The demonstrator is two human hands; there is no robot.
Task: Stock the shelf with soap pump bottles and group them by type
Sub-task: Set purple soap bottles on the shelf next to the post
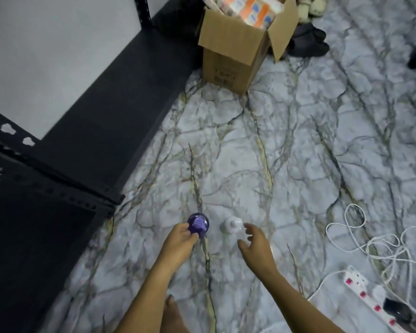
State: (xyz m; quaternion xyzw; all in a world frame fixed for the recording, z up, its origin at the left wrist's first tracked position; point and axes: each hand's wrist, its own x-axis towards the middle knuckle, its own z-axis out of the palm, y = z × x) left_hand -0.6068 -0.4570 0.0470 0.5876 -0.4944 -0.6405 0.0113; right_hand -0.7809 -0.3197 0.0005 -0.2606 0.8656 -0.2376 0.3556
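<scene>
Marble-patterned floor [262, 145]. Purple bottle [198, 224] and white bottle [231, 224] stand side by side, near centre. My left grip [180, 241] pinches the purple one's pump; my right grip [255, 243] is released, fingers spread just right of the white one. Black shelf [87, 131] left. Open carton [238, 51] far; white cable [370, 239] and power strip [368, 294] right.

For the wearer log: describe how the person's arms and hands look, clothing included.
Both forearms are bare as far as the frame shows, with no sleeves in view. The left hand and right hand wear no gloves; no watch, ring or bracelet is visible. Motion blur hides finer detail.
</scene>
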